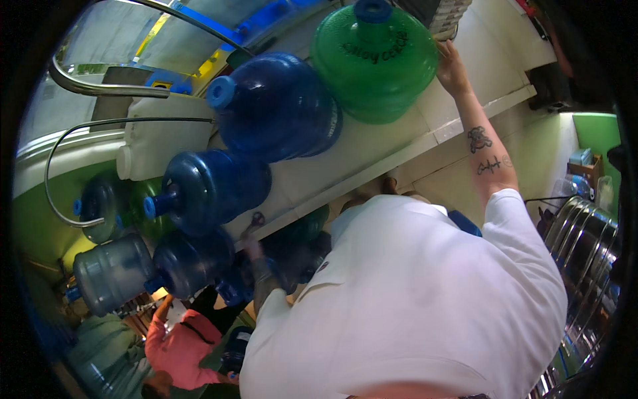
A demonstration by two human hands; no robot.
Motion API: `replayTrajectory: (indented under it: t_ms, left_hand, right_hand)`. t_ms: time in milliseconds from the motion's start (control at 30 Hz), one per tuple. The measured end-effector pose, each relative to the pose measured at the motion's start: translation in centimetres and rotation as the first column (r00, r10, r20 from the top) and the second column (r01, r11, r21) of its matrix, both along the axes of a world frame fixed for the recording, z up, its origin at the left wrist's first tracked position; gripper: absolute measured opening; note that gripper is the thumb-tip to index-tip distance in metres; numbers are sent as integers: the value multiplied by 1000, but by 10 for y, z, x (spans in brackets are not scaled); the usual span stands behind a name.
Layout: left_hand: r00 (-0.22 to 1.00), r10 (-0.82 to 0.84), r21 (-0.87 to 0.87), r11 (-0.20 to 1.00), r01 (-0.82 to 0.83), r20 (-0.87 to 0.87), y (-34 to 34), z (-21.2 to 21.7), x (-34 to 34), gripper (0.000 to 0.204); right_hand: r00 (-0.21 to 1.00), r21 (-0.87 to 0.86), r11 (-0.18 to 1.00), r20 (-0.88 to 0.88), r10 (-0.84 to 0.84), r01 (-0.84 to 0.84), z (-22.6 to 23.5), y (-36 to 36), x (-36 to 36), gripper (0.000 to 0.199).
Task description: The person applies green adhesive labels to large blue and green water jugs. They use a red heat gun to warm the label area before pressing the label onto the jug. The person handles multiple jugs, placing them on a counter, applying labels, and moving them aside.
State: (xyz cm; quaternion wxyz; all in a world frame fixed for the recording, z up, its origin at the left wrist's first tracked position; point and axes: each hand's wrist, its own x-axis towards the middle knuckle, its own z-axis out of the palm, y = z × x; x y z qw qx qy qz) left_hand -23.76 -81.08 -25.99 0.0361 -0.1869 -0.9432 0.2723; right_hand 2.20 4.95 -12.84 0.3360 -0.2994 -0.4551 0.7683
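My right arm reaches forward, and my right hand (453,70) is beside a large green water jug (379,73) with a blue cap. Its fingers are bent together at the lower corner of a grey woven-looking object (454,20); what they hold, if anything, is hidden. My left hand (252,247) is low at the counter's front edge, near a blue water jug (216,186) lying on its side. A small dark, blurred shape (258,219) shows at its fingertips; I cannot tell what it is or how the fingers are set. A bigger blue jug (282,106) leans tilted beside the green one.
A white tiled counter (399,143) runs across in front of me. Curved metal taps (109,86) and a white canister (166,136) stand at the left. More jugs, including a clear one (116,272), are stacked lower left. A person in pink (183,349) is beyond them. Metal racks (581,266) stand at right.
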Motion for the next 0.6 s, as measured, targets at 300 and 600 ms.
replayTrajectory:
  t_ms: [300, 600]
  left_hand:
    - [924, 252, 222, 921, -320, 289, 56, -58, -2, 42]
    - [682, -384, 781, 368, -505, 622, 159, -13, 19, 28]
  right_hand:
    - [397, -19, 874, 886, 239, -485, -103, -131, 219, 37]
    - [302, -97, 623, 810, 503, -776, -75, -290, 98, 50]
